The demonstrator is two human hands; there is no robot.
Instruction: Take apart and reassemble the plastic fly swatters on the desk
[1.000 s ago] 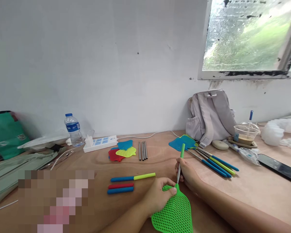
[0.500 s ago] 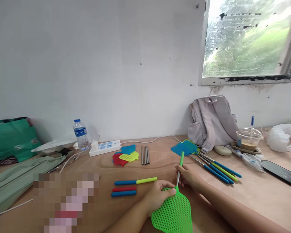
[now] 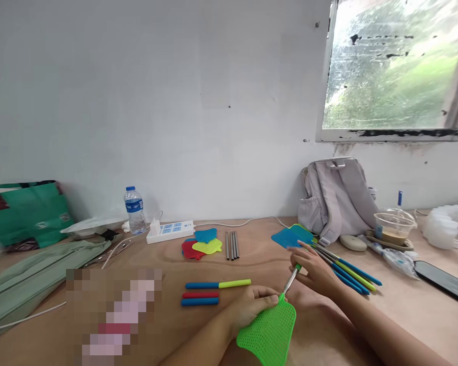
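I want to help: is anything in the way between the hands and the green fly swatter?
Nothing visible is: the left hand holds the green fly swatter, and the right hand is right at its green handle.

Right of the gray backpack (image 3: 356, 203) are a plastic drink cup (image 3: 394, 229) and a smartphone (image 3: 445, 280); well left of it, a white power strip (image 3: 171, 232), a water bottle (image 3: 135, 211) and a green bag (image 3: 30, 213).

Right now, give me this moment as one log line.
left hand: pinching green swatter | right hand: at green handle | metal tubes: on table
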